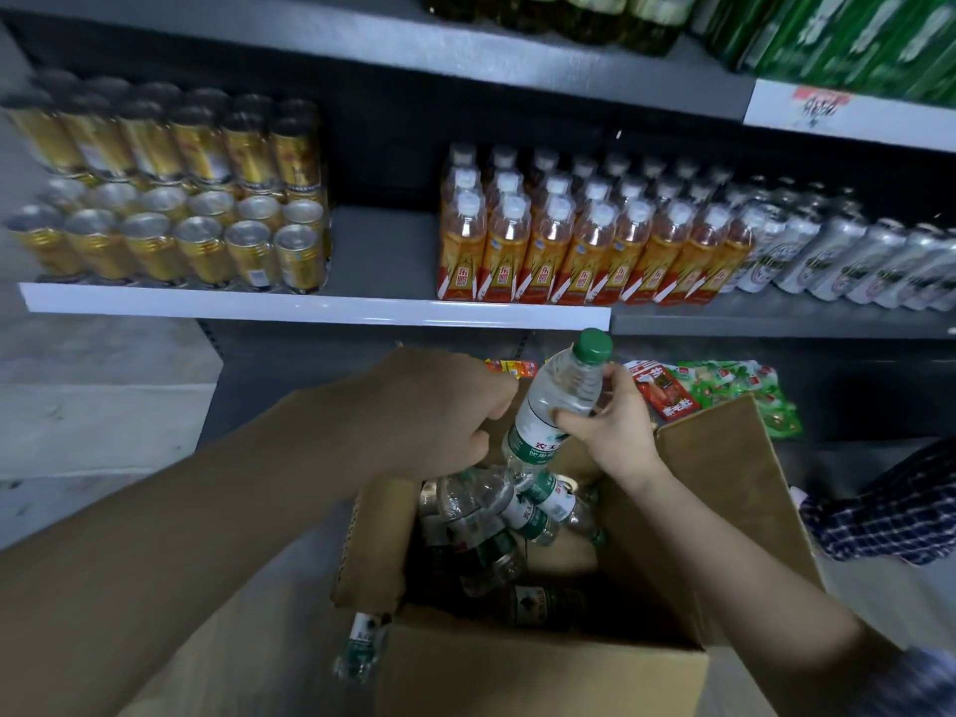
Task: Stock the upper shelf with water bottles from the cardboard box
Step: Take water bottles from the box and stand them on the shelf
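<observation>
Right hand [610, 432] has its grip wrapped around a green-capped water bottle [556, 401], fingers on the clear body above the label, cap tilted up toward the shelf [320, 307] edge. I see it held over the far edge of the cardboard box [724, 483]. Left hand [439, 411] is curled at the box's far left corner; whether it grips anything I cannot tell. More bottles [491, 530] lie jumbled inside the box.

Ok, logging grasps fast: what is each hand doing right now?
Left hand: fingers curled, whether it holds anything cannot be told.
Right hand: grips a water bottle.
</observation>
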{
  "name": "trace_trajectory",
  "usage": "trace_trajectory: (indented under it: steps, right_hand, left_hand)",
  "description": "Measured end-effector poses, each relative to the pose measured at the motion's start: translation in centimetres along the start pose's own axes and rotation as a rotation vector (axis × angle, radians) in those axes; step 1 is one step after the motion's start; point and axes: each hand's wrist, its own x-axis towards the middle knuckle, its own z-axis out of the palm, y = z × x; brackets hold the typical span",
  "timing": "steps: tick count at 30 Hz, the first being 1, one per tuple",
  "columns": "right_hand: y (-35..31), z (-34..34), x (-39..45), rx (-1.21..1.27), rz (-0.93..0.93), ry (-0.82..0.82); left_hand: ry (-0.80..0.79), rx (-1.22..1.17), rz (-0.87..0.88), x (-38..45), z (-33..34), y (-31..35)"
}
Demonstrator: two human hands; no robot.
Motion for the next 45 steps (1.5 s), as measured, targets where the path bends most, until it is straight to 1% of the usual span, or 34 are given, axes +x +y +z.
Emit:
trace_trajectory:
  steps: [1,4,6,8,14,20,26,34,39,45]
  right_hand:
    - [-0.7,-0.1,0.0,0.004,-0.013,0.004]
    - [-3.1,-0.3,-0.2,-0.009,-0.071,0.029]
    - [-4.8,-0.3,-0.3,-0.033,-0.132,0.046]
    - [-6.4,-0.1,-0.5,-0.039,-0.171,0.061]
    - [-11.0,1.5,-1.1,-0.006,-0.228,0.098]
    - [-14.7,4.6,-2.3,-0.006,-0.256,0.096]
    - [-18.5,8.5,-3.1,-0.016,-0.275,0.105]
    - [-23.8,14.1,-4.4,0.017,-0.302,0.138]
    - [-26.6,17.2,-4.6,-0.004,-0.319,0.199]
    - [-29.7,19.7,-3.9,0.023,-0.350,0.208]
  left_hand:
    - [0.010,-0.029,0.013,-0.5,-0.5,0.2]
    - [0.036,-0.011,0.023,-1.9,-1.5,0.2]
    - [0.037,0.002,0.008,-2.6,-1.9,-0.2]
    - [0.073,0.002,-0.005,-3.5,-2.2,-0.7]
    - [0.151,-0.018,-0.019,-6.2,-3.0,-2.9]
    - [0.183,0.003,-0.019,-9.3,-3.8,-6.0]
    - [0.136,0.059,-0.068,-13.1,-5.5,-10.3]
    - [0.100,0.102,-0.067,-18.0,-7.2,-16.5]
    - [0.099,0.116,-0.051,-20.5,-7.6,-19.8]
    - [0.127,0.109,-0.079,-22.0,-8.2,-23.0]
